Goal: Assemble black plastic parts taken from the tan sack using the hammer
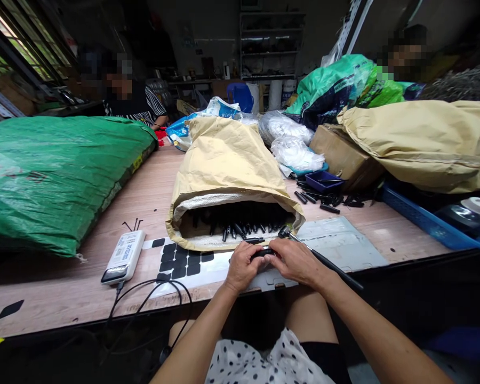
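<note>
My left hand [242, 263] and my right hand [295, 260] meet at the table's front edge, fingers closed on one small black cylindrical part [267, 252]. Most of that part is hidden by the fingers. Just beyond them lies a tan woven sack [228, 160], its mouth facing me, with many black tubular pieces [239, 230] inside. Another black piece [254, 240] rests at the sack's lip. Beside my right hand a hammer [324, 259] with a dark handle lies slanting over the edge. A grey-white board [340, 242] is under and right of my hands.
At left sit a bulging green sack [64, 176] and a white power bank [124, 257] with a black cable. Black stickers [180, 260] lie on a white sheet. Loose black parts surround a purple tray [324, 182]; a blue basket [420, 217] stands at right. Two people are across the table.
</note>
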`<state>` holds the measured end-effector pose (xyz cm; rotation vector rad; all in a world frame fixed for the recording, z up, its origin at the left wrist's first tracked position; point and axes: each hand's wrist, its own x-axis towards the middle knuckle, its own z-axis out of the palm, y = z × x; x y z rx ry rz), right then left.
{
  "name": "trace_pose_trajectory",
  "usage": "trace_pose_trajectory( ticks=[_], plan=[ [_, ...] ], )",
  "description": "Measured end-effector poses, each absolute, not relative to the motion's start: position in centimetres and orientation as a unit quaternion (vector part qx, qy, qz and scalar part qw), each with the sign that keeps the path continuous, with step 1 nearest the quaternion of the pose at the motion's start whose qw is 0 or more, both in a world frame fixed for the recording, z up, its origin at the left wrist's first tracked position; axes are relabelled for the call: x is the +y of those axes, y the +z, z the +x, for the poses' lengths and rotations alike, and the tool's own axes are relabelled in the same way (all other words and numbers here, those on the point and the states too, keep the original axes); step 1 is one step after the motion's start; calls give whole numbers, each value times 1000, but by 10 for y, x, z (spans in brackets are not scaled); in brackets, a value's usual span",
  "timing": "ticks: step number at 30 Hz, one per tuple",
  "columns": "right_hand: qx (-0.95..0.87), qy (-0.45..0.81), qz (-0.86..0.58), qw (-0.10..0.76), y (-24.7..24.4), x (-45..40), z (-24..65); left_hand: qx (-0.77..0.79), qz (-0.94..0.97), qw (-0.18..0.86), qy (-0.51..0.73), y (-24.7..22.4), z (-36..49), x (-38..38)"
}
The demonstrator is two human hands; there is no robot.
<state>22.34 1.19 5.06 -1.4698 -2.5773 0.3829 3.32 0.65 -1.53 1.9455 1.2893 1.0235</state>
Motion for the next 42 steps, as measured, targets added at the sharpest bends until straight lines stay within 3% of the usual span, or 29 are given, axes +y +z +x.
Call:
trace_pose_trajectory(
  ticks=[13, 29, 42],
  plan=[
    [-869, 107, -461, 144, 26, 8, 217, 490, 770, 186, 364, -12, 35, 3],
    [-835, 241, -440, 226, 10, 12, 240, 508, 756, 187, 368, -7, 37, 3],
    [-815, 232, -454, 274, -2, 11, 239, 502, 768, 188, 350, -8, 37, 4]
  ],
)
